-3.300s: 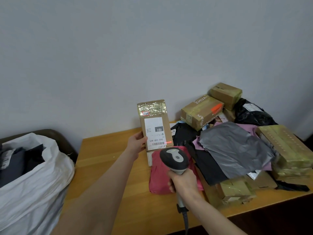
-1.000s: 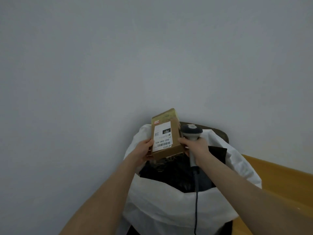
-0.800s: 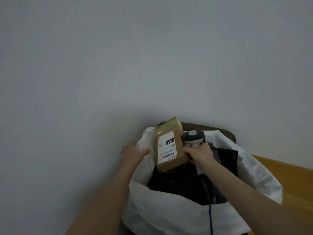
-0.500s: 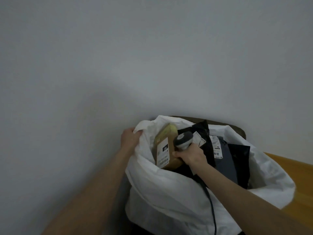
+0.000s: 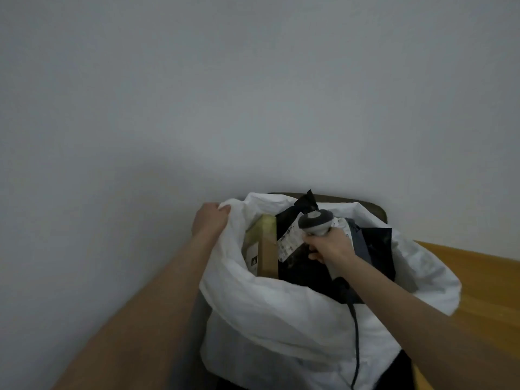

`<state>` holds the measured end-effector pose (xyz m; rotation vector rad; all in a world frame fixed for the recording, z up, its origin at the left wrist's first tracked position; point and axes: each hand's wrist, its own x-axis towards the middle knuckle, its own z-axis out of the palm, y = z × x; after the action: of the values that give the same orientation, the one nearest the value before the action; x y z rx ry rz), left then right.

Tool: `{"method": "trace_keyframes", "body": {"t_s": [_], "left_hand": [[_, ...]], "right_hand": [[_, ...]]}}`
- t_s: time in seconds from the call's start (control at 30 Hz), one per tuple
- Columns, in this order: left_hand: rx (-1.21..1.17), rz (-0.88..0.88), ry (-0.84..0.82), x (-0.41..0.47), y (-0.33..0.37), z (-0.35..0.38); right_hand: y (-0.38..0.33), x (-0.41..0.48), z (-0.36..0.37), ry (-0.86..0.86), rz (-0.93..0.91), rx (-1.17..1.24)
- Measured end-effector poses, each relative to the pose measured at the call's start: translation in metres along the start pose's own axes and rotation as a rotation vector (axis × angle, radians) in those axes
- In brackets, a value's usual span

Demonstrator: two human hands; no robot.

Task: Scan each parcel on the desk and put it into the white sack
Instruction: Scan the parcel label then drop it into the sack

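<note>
Fingers (image 5: 222, 210) of your left hand (image 5: 209, 222) curl over the white sack (image 5: 281, 313) rim, holding its mouth open. Your right hand (image 5: 330, 247) is wrapped round the scanner (image 5: 315, 220) above the sack. Brown parcel (image 5: 266, 249) stands inside the sack at its left wall, free of both hands. Step: deposit, judged done. Next: release the rim, fetch another parcel from the desk (image 5: 489, 288) right of the sack.

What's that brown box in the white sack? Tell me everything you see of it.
The box is brown cardboard, its top end taped yellowish, a white label with a dark mark on its left face. It stands upright inside the white sack, between the sack's left wall and a black bag. The left hand grips the sack's rim, the right hand a scanner; neither touches it.
</note>
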<state>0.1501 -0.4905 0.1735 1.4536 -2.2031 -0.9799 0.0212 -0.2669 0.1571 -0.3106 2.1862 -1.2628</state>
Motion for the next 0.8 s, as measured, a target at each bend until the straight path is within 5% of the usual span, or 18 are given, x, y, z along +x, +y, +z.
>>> {"method": "trace_keyframes", "body": {"t_s": [0.1, 0.23, 0.37, 0.5, 0.6, 0.7, 0.8], "left_hand": [[-0.055, 0.008, 0.158, -0.005, 0.016, -0.001], [0.047, -0.008, 0.048, -0.022, 0.018, 0.016], [0.002, 0.058, 0.238, -0.009, 0.046, -0.002], [0.284, 0.038, 0.140, -0.025, 0.050, 0.019], [0.492, 0.379, 0.156, -0.043, 0.067, 0.051], [0.444, 0.610, -0.219, -0.075, 0.093, 0.106], [0.648, 0.583, -0.569, -0.101, 0.085, 0.160]], "right_hand": [[0.003, 0.003, -0.034, 0.094, -0.006, 0.077], [0.017, -0.002, -0.060, 0.151, 0.016, 0.040], [0.026, -0.005, -0.075, 0.186, 0.025, 0.128], [0.031, -0.013, -0.092, 0.190, 0.049, 0.139], [0.035, -0.016, -0.103, 0.210, 0.086, 0.136], [0.038, -0.018, -0.108, 0.209, 0.112, 0.187], [0.048, -0.019, -0.104, 0.145, 0.118, 0.199]]}}
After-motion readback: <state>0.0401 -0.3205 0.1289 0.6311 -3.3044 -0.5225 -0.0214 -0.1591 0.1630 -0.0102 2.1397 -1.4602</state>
